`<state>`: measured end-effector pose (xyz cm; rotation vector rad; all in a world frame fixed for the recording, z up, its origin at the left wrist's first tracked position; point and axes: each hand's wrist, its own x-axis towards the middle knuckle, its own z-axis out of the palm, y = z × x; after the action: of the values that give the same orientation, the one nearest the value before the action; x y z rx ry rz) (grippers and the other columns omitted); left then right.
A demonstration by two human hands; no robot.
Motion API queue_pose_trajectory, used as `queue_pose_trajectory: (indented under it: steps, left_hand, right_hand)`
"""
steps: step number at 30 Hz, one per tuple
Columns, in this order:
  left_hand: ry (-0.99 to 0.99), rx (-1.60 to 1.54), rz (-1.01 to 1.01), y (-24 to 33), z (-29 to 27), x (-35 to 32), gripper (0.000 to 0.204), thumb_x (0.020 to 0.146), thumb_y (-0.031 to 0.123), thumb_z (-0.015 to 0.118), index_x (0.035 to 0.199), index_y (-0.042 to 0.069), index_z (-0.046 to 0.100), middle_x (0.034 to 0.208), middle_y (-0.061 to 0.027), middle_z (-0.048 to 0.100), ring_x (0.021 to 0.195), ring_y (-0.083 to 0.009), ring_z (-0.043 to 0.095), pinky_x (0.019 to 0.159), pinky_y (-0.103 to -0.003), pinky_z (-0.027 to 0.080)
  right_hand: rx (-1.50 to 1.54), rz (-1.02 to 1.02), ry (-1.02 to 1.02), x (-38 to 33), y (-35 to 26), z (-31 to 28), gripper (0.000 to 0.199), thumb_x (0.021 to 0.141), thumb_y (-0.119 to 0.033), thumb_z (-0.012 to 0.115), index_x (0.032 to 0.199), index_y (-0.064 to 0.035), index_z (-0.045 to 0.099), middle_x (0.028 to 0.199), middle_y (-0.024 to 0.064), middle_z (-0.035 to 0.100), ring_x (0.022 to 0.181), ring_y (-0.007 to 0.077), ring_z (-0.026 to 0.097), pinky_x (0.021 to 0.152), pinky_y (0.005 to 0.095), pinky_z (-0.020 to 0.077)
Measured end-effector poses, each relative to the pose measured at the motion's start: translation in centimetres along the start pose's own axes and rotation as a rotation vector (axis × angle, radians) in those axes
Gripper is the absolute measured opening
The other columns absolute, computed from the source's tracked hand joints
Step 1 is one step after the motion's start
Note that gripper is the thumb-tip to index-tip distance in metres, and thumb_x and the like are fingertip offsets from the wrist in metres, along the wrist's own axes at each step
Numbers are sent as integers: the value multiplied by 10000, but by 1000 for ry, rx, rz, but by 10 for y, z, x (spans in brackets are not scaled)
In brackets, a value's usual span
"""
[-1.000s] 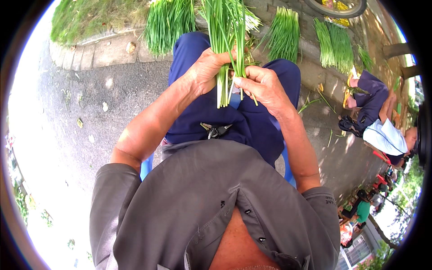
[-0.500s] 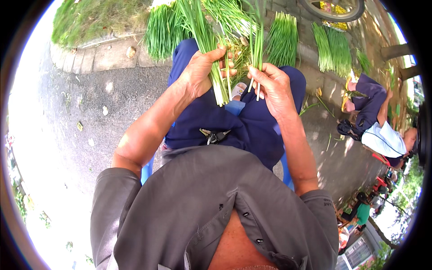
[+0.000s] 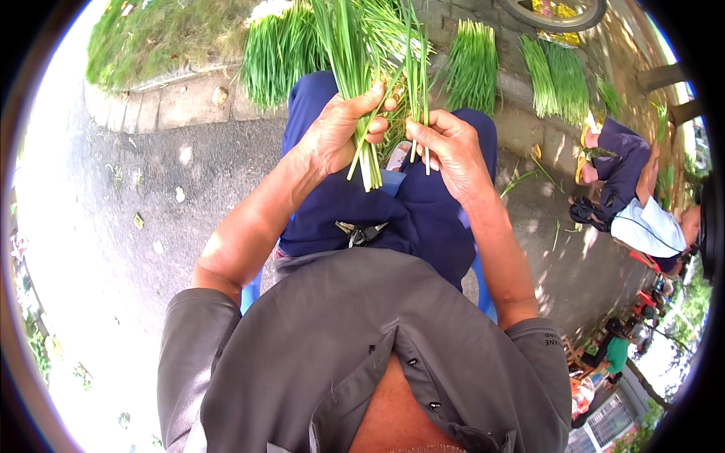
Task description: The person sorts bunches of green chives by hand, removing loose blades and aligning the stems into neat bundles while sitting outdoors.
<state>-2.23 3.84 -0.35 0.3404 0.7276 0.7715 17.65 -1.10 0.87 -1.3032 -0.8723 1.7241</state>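
Note:
My left hand (image 3: 341, 128) is closed round a thick bunch of garlic chives (image 3: 349, 57). Its pale stem ends hang below my fingers, and one stalk crosses the bunch at a slant. To the right, my right hand (image 3: 447, 147) pinches a few chive stalks (image 3: 417, 72) between thumb and fingers, their white ends pointing down toward my lap. Both hands are above my knees, a short gap apart. Behind them, loose chives and trimmings (image 3: 396, 124) lie on the ground between my legs, partly hidden by the hands.
Chive piles lie ahead: one on the left (image 3: 279, 57), one right of centre (image 3: 472, 68), others farther right (image 3: 555, 79). A wheel (image 3: 559, 15) stands at the top right. A seated person (image 3: 634, 189) is at the right. Grass (image 3: 166, 38) borders the kerb at the left.
A stalk now slants across the left-hand bunch where the stalks hung almost straight before. My right hand has shifted slightly left, closer to the bunch, still pinching a few stalks.

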Motion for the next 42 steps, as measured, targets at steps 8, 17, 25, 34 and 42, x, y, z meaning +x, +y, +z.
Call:
queue_pose_trajectory:
  steps: [8,17,25,34,42]
  left_hand:
    - [-44,-20,-13,-3,-4,-2,298,947,293,707,1100,56,609,744,41,523,548,-34,407,481,-190,351]
    - [-48,60,-41,-13,-13,4,198,919,237,736,1000,75,654,776,27,604,570,-57,516,522,-215,425]
    - [59,25,64,-9,-13,10,274,1008,242,600,1102,-10,654,844,-32,612,752,-119,589,690,-264,528]
    - [37,51,90,-8,-11,9,257,1005,256,606,1072,14,662,890,-25,643,759,-117,596,705,-265,524]
    - [-56,-102,107,-7,-18,11,265,1019,262,566,1186,55,579,1000,-19,632,884,-146,597,831,-329,525]
  right_hand:
    - [-28,4,-9,-1,-1,4,125,920,-156,721,936,-42,672,734,-19,616,567,15,498,474,178,329]
    - [-94,37,-111,-6,-1,12,145,916,-165,728,958,-33,685,723,-18,609,565,15,488,472,189,333]
    - [34,42,-23,-1,5,6,166,947,-183,695,1004,-27,695,738,-21,616,577,25,506,494,191,341]
    - [-42,104,-50,-3,3,11,153,930,-180,711,943,-29,693,712,-27,599,561,22,494,474,188,321]
    - [-126,129,-124,-8,2,18,152,906,-164,728,914,-17,694,685,-2,591,520,24,468,437,189,319]
